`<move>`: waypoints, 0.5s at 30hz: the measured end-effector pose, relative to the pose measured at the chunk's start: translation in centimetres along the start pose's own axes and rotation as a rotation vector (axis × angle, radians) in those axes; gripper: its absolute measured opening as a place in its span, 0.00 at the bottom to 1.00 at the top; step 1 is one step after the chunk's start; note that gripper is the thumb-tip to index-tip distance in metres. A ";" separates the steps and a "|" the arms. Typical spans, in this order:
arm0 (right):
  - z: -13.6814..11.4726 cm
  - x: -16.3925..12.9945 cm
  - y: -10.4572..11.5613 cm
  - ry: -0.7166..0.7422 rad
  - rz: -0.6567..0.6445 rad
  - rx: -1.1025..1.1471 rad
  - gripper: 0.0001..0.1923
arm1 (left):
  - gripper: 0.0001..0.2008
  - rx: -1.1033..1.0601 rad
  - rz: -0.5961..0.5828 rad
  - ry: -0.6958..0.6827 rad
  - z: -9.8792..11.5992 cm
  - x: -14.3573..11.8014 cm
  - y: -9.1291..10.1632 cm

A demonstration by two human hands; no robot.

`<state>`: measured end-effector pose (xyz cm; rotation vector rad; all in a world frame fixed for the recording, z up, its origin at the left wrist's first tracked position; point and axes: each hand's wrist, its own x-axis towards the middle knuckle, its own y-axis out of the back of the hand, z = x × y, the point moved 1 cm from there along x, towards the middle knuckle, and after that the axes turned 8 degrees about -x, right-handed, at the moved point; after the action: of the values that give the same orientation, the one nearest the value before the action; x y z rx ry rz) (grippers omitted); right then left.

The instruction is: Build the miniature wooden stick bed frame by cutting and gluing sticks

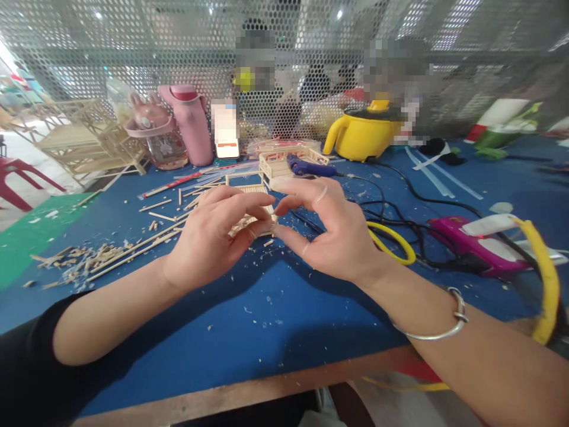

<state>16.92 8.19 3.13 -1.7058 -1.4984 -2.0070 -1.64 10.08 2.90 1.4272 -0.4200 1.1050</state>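
Note:
My left hand [213,237] and my right hand [329,234] meet above the blue table [267,314]. Between them they pinch a small model piece [249,224] made of thin wooden sticks; most of it is hidden behind my left fingers. My right thumb and forefinger close on its right end, and the other fingers of that hand spread upward. A silver bangle [438,329] circles my right wrist. Behind the hands lies a flat stick panel [253,190] and a small stick frame [280,163].
Loose sticks and wood scraps [89,255] litter the left. A purple glue gun [471,243], black cables and a yellow ring [393,240] lie right. Pink bottles [191,124], a yellow pot [362,136] and a large stick model [84,139] stand before a perforated screen; people sit behind it.

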 end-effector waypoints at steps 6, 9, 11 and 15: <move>-0.2 -0.2 -0.5 0.099 0.046 -0.120 0.23 | 0.13 -0.042 -0.012 0.057 0.1 0.0 -0.1; -0.3 -0.4 -0.9 0.045 0.067 -0.104 0.23 | 0.14 -0.049 -0.066 0.088 0.1 0.1 0.2; -0.3 -0.5 -1.2 0.015 0.072 -0.092 0.24 | 0.16 -0.073 -0.111 0.120 0.1 0.3 0.6; -0.2 -0.6 -1.6 -0.020 0.066 -0.132 0.24 | 0.24 -0.104 -0.157 0.195 -0.2 0.9 1.5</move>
<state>15.99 8.54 1.78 -1.8045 -1.3240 -2.1040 -2.49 10.24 4.49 1.2261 -0.2189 1.0673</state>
